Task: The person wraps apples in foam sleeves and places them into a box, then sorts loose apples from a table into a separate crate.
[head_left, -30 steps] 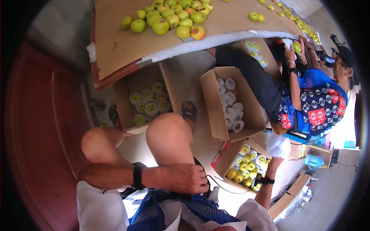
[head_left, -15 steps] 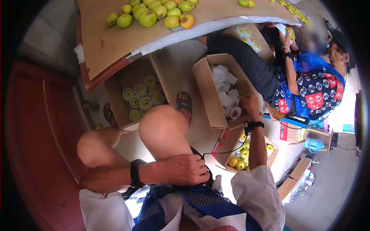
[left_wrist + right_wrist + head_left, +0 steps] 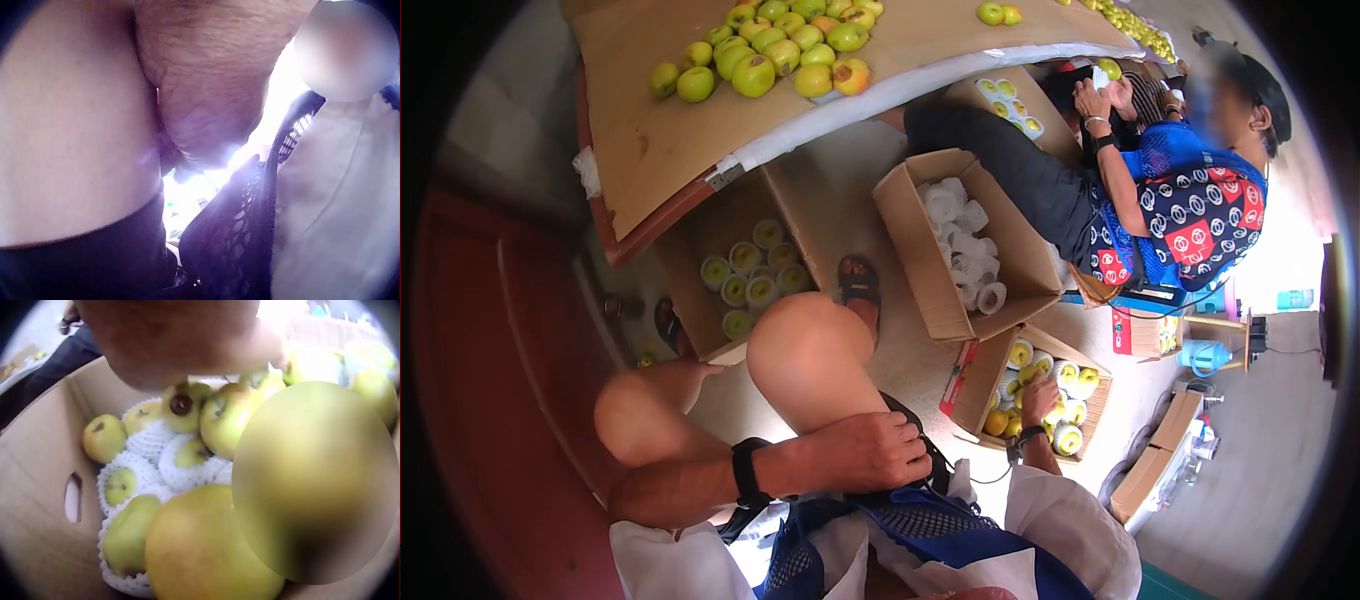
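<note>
Apples (image 3: 1069, 439): in the box (image 3: 37, 487).
Right grip (image 3: 1040, 400): among them; we cannot tell whether clamped or apart.
Left grip (image 3: 885, 452): loosely curled, resting on our thigh (image 3: 825, 395).

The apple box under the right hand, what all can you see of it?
The open box looks like brown cardboard, with red on its left side in the head view and an oval handhold in one wall. It stands on the floor, holding yellow-green apples, some in white foam nets. The right hand is over them; contact is unclear.
</note>
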A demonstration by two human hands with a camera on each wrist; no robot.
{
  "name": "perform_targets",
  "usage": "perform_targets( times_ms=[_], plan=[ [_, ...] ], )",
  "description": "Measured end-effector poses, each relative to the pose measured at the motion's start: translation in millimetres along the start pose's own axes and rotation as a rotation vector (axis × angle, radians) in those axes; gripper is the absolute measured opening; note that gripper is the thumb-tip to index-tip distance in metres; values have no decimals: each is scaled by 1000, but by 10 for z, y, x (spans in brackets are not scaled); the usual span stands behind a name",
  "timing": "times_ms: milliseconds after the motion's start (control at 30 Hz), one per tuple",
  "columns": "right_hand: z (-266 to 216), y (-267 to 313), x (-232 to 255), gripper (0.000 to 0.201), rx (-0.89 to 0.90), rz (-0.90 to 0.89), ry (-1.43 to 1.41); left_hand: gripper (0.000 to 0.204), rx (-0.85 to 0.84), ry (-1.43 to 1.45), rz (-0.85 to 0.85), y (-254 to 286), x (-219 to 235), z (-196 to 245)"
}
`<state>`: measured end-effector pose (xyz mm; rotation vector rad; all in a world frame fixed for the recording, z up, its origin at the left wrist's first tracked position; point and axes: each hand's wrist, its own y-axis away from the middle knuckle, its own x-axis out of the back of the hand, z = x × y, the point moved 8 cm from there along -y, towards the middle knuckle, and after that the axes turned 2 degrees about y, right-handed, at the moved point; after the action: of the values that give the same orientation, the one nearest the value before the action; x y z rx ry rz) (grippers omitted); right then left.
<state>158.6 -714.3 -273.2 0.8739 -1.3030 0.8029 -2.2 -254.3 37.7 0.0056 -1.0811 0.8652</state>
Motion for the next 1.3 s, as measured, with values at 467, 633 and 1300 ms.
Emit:
perform_targets(
  times_ms=[467,633,1300],
  plan=[
    [-891,16,-2,68,240,-189,100,11,-4,-16,-78,-25,-54,0],
    [-835,-245,18,82,301,-288,56,14,-7,-11,-18,-32,0,-6],
    [-693,-516,-182,40,411,-364,225,11,-14,-55,6,19,-50,23]
  ],
)
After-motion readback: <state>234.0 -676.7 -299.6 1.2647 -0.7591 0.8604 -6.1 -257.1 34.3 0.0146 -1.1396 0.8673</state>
